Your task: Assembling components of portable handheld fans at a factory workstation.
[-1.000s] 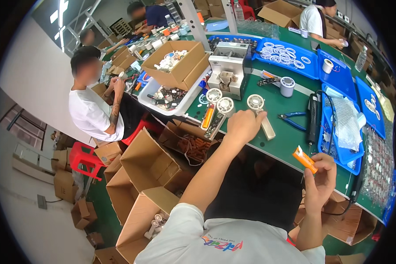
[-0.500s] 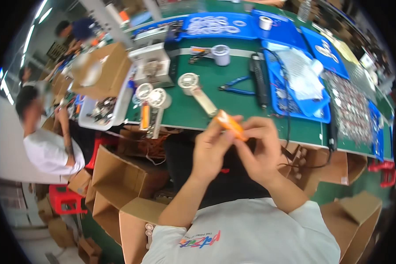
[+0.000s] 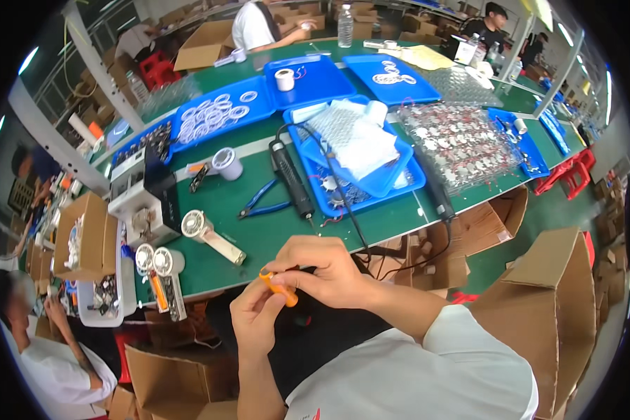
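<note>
My left hand (image 3: 253,320) is closed around the lower end of a small orange plastic part (image 3: 281,290), held over my lap by the table's front edge. The fingers of my right hand (image 3: 329,274) pinch its upper end, hiding part of it. Just beyond my hands a white handheld fan (image 3: 213,239) lies on the green table (image 3: 220,278). Two more round fan heads rest to the left, a white fan (image 3: 169,263) and another fan (image 3: 145,256), with an orange handle piece showing below them. Blue-handled cutting pliers (image 3: 264,204) lie beyond, beside a black electric screwdriver (image 3: 291,180).
Blue trays hold white rings (image 3: 213,115) and bagged parts (image 3: 357,140). A second black corded tool (image 3: 435,187) lies at the right. A grey machine (image 3: 141,203) stands left, near a cardboard box (image 3: 91,236) and white bin (image 3: 128,294). Open cartons (image 3: 539,301) flank me. Other people sit nearby.
The view has swung toward the right, so the table things appear farther left. Both hands stay on the orange part; my right hand has turned over its upper end.
</note>
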Motion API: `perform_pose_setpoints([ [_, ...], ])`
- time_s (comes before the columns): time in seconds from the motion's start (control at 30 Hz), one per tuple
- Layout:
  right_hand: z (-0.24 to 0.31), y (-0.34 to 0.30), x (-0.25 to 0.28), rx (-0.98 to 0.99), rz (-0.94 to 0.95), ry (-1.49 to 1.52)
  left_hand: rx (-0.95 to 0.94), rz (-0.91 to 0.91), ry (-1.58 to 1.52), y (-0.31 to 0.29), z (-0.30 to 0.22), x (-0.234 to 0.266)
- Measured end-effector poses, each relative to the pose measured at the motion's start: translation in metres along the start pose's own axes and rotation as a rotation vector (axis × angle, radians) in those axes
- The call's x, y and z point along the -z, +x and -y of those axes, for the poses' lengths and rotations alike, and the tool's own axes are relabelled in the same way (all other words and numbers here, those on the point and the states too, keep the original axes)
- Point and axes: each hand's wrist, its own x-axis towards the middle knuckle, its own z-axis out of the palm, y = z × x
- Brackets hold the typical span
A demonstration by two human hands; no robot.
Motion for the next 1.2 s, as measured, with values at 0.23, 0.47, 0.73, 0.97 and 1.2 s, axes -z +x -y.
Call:
perform_pose_setpoints([
  [0.23,0.002,-0.006,-0.016,0.094,-0.120,-0.237,-0.014,-0.147,0.101,-0.008,-0.004,-0.006],
  [0.47,0.010,-0.020,-0.047,-0.109,-0.028,-0.221,-0.131,-0.244,0.352,-0.031,-0.009,0.018],
  [0.73,0.014,-0.023,-0.061,-0.169,0.421,0.094,-0.295,-0.377,0.814,-0.061,-0.023,0.048],
  [0.97,0.025,-0.045,-0.080,-0.289,0.388,0.294,-0.084,-0.561,0.137,-0.082,-0.059,0.109],
  [1.2,0.032,-0.082,-0.080,-0.532,0.368,0.342,0.165,-0.440,0.493,-0.175,-0.127,0.203],
])
